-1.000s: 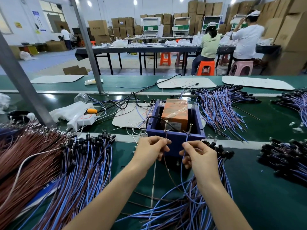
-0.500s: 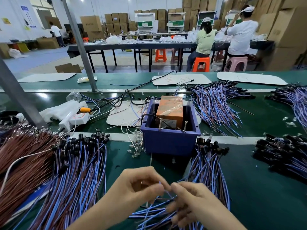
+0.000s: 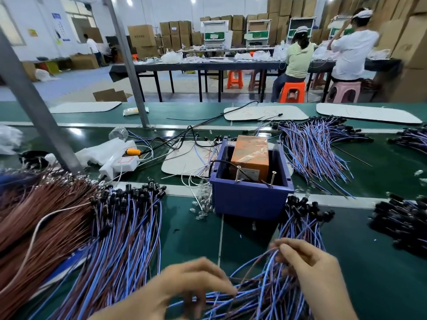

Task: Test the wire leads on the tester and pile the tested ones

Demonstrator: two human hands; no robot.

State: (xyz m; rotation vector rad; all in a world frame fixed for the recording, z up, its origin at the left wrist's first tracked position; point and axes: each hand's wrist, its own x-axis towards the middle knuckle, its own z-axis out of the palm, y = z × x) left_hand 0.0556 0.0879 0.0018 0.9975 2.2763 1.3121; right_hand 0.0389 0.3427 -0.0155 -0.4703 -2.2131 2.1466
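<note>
On the green worktop (image 3: pixel 184 239), both hands (image 3: pixel 191 282) grasp leads (image 3: pixel 265 287) below the tester (image 3: pixel 250 181), big untested heaps (image 3: pixel 120 239) seemingly left.

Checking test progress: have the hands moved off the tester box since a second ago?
Yes. Both the left hand and right hand pulled back toward the wearer from the blue tester box, now down at the wire pile before it.

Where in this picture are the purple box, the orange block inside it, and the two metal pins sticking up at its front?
Purple box (image 3: pixel 249 202): head view, middle of its front wall.
Orange block (image 3: pixel 250 153): head view, its plastic-wrapped top face.
Metal pins (image 3: pixel 238 173): head view, shaft of the left pin.
</note>
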